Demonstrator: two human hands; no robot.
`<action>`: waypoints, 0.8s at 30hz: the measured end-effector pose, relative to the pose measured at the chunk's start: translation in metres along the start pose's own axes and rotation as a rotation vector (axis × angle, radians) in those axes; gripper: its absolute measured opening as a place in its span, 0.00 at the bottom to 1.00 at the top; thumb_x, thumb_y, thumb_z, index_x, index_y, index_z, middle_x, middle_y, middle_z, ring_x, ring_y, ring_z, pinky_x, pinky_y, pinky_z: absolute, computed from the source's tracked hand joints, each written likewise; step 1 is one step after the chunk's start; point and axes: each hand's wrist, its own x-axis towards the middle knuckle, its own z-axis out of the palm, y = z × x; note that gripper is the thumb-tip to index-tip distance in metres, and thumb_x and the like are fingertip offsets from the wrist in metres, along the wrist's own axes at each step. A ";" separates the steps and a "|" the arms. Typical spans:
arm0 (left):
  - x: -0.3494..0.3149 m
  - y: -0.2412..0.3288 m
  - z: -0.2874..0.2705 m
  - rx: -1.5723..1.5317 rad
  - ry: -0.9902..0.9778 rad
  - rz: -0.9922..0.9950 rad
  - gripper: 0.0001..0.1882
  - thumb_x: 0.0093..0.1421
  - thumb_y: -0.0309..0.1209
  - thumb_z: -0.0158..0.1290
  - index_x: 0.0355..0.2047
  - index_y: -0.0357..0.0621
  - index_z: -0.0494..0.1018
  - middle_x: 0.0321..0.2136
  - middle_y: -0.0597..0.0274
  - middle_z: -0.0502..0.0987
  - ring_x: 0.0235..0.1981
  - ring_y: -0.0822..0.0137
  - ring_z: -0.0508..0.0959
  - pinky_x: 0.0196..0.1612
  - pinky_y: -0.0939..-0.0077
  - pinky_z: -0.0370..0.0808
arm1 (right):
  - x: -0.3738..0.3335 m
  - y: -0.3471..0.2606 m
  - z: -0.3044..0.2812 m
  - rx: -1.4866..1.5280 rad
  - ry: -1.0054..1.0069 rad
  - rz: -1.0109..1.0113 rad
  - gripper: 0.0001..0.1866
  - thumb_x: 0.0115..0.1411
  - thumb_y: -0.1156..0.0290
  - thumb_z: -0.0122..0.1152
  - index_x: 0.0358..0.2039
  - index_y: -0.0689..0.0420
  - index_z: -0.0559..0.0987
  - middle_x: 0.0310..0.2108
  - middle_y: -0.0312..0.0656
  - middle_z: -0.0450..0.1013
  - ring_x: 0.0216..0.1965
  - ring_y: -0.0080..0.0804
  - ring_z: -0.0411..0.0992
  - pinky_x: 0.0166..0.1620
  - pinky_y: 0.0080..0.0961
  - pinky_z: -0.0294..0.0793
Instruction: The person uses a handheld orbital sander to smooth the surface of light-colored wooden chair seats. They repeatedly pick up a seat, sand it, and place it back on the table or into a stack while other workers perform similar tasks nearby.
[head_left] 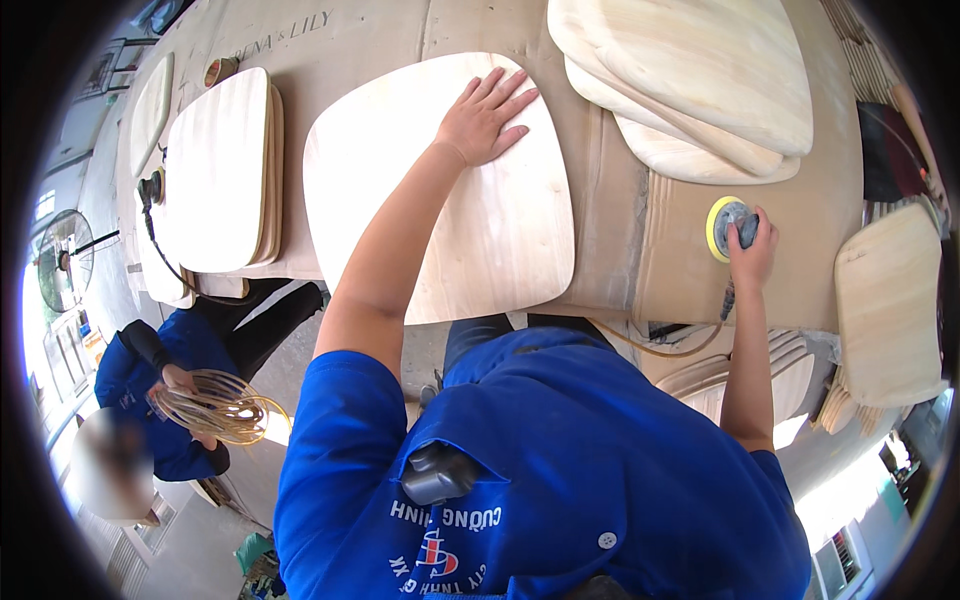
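Observation:
A pale, smooth wooden panel [400, 200] with rounded corners lies on the cardboard-covered table in front of me. My left hand [487, 117] rests flat near its far right corner, fingers spread. Off to the right, my right hand [755, 250] grips a small round sander [733, 228] with a yellow pad edge. The sander is tilted on its side, its pad turned toward the left, apart from the panel. From the sander's tail a hose [690, 350] curves down and left past the table's near edge.
Stacked wooden panels stand at the far right [690, 70] and at the left [220, 170]. Another sander [152, 187] is beside the left stack. A co-worker in blue [190, 350] holds a coiled hose [225, 405]. More panels [890, 305] stand beyond the table's right edge.

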 end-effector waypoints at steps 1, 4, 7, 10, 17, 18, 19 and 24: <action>0.002 -0.004 0.001 -0.012 0.015 0.011 0.30 0.68 0.54 0.33 0.68 0.67 0.48 0.70 0.71 0.46 0.70 0.60 0.46 0.70 0.61 0.47 | 0.000 0.000 0.000 -0.010 0.001 0.002 0.31 0.53 0.60 0.66 0.58 0.45 0.67 0.52 0.45 0.64 0.50 0.48 0.69 0.49 0.41 0.73; 0.002 -0.019 0.002 -0.058 0.038 -0.039 0.30 0.67 0.53 0.35 0.68 0.66 0.51 0.69 0.71 0.47 0.70 0.60 0.47 0.70 0.61 0.47 | 0.000 0.003 0.000 0.025 0.006 -0.010 0.31 0.53 0.60 0.65 0.58 0.45 0.67 0.52 0.46 0.64 0.50 0.47 0.69 0.49 0.41 0.73; -0.005 -0.035 0.005 -0.070 0.041 -0.129 0.30 0.67 0.54 0.37 0.68 0.65 0.51 0.69 0.70 0.47 0.70 0.60 0.47 0.70 0.61 0.47 | 0.000 0.004 0.001 0.020 0.013 -0.026 0.31 0.54 0.60 0.65 0.58 0.45 0.67 0.53 0.45 0.64 0.51 0.47 0.69 0.50 0.41 0.72; -0.017 -0.051 0.010 -0.075 0.035 -0.258 0.31 0.67 0.54 0.36 0.68 0.65 0.51 0.70 0.70 0.46 0.70 0.60 0.46 0.70 0.61 0.46 | 0.001 0.006 0.002 0.008 0.000 -0.013 0.31 0.54 0.60 0.65 0.58 0.45 0.67 0.53 0.45 0.64 0.51 0.47 0.69 0.49 0.41 0.72; -0.069 -0.094 0.024 -0.122 0.065 -0.620 0.32 0.66 0.53 0.35 0.68 0.60 0.50 0.70 0.63 0.46 0.70 0.56 0.45 0.70 0.59 0.44 | 0.002 0.010 0.005 -0.020 0.011 -0.009 0.31 0.54 0.59 0.64 0.58 0.44 0.67 0.53 0.44 0.64 0.51 0.47 0.69 0.49 0.42 0.73; -0.081 -0.101 0.026 -0.126 0.054 -0.682 0.32 0.66 0.53 0.35 0.68 0.59 0.50 0.70 0.63 0.47 0.70 0.55 0.45 0.70 0.58 0.44 | 0.002 0.010 0.005 -0.021 0.010 -0.010 0.31 0.54 0.60 0.64 0.58 0.44 0.67 0.53 0.44 0.64 0.51 0.47 0.69 0.49 0.42 0.73; -0.093 -0.107 0.029 -0.129 0.064 -0.735 0.32 0.66 0.53 0.34 0.68 0.58 0.50 0.70 0.62 0.47 0.70 0.55 0.46 0.70 0.58 0.44 | 0.002 0.010 0.005 -0.018 0.014 -0.014 0.31 0.54 0.60 0.64 0.58 0.44 0.67 0.53 0.44 0.64 0.51 0.47 0.69 0.49 0.42 0.73; -0.156 -0.126 0.035 -0.099 0.077 -0.976 0.34 0.66 0.51 0.34 0.68 0.49 0.50 0.69 0.56 0.47 0.70 0.51 0.46 0.69 0.55 0.45 | 0.003 0.012 0.006 -0.044 0.018 -0.041 0.30 0.54 0.60 0.64 0.58 0.44 0.67 0.52 0.45 0.64 0.51 0.48 0.69 0.49 0.42 0.73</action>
